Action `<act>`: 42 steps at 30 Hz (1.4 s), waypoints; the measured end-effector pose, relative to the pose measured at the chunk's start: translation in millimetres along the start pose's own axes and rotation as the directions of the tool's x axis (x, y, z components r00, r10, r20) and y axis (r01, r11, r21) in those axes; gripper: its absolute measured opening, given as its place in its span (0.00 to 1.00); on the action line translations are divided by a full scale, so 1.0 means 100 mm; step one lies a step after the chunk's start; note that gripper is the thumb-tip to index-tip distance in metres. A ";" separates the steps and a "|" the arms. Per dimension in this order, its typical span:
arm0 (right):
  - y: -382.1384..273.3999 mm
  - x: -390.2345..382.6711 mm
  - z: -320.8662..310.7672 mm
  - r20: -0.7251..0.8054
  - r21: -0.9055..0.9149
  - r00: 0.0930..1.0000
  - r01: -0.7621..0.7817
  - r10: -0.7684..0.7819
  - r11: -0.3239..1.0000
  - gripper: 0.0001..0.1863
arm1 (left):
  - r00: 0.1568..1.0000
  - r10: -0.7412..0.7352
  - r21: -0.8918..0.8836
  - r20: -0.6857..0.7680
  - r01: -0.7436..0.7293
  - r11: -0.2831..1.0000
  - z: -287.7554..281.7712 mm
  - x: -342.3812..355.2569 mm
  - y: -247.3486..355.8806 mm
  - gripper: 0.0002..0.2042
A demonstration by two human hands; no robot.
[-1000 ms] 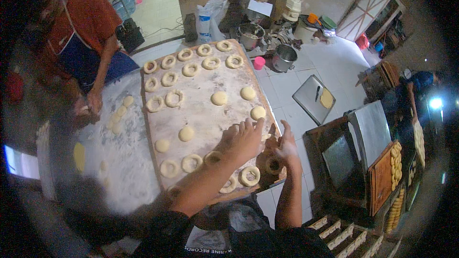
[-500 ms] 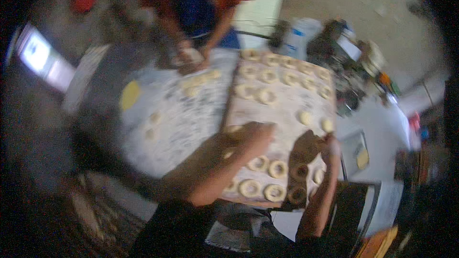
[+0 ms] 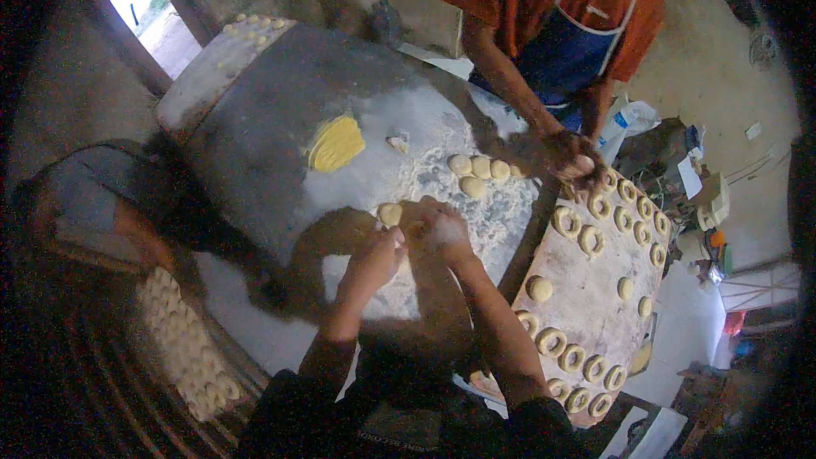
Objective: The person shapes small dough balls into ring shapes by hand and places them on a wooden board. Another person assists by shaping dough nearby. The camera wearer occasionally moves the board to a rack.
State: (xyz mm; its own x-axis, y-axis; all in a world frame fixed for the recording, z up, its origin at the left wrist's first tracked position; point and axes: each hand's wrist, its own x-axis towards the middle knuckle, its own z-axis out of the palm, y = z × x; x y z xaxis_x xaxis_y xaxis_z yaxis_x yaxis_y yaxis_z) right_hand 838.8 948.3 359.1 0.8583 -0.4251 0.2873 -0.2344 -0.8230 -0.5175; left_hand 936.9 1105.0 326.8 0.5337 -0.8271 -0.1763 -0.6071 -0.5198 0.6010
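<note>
- Head view is showing a floured table (image 3: 280,119) taking up the middle.
- Beside the table's right edge, a board (image 3: 586,289) is carrying dough rings (image 3: 567,221).
- At the table's far side, another person's hands (image 3: 569,157) are working dough.
- On the table, the left hand (image 3: 374,257) is pinching a small dough ball (image 3: 390,214) between its fingertips.
- Touching it, the right hand (image 3: 440,228) is curling narrow; whether it is gripping anything, I cannot tell.

free: bare floured table (image 3: 280,119) left | blocked: dough balls (image 3: 478,172) ahead, ring board (image 3: 595,289) right
</note>
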 end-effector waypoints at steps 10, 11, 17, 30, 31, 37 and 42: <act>0.06 -0.09 -0.19 0.304 0.844 0.917 -0.385 0.260 0.373 0.17 | 0.997 0.074 -0.718 -0.025 -0.069 0.692 -0.47 0.29 0.30 0.13; 0.01 -0.11 -0.18 0.251 0.814 0.913 -0.379 0.321 0.440 0.21 | 0.989 0.145 -0.801 -0.011 -0.095 0.591 -0.48 0.30 0.32 0.13; 0.01 -0.03 0.13 -0.121 0.669 0.884 -0.263 0.451 0.696 0.27 | 0.959 0.176 -0.677 -0.224 -0.283 0.679 -0.22 0.55 0.48 0.14; -0.16 -0.67 -0.61 -0.027 0.990 0.833 -0.053 0.553 0.129 0.27 | 0.982 0.188 -0.815 -0.020 -0.125 0.565 0.37 0.38 0.92 0.25; -0.15 -0.72 -0.63 -0.052 0.995 0.815 -0.005 0.577 0.098 0.28 | 0.963 0.258 -0.738 -0.079 -0.231 0.634 0.43 0.34 0.99 0.25; 0.08 -1.09 -0.91 0.009 0.951 0.757 -0.209 0.654 0.229 0.29 | 0.943 0.333 -0.652 0.015 -0.243 0.718 0.57 0.22 1.42 0.21; 0.15 -1.41 -1.18 -0.196 0.959 0.820 0.275 0.538 -0.069 0.26 | 0.822 0.503 -0.581 -0.267 -0.554 0.597 0.70 0.11 1.98 0.06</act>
State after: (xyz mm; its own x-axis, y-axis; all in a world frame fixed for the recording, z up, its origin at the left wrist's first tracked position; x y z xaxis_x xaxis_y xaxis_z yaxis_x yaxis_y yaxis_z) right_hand 659.9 951.0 406.0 0.4883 -0.8650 0.1153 0.6896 0.3015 -0.6584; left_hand 781.3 978.4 389.3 0.2904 -0.8842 0.3658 -0.3159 0.2722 0.9089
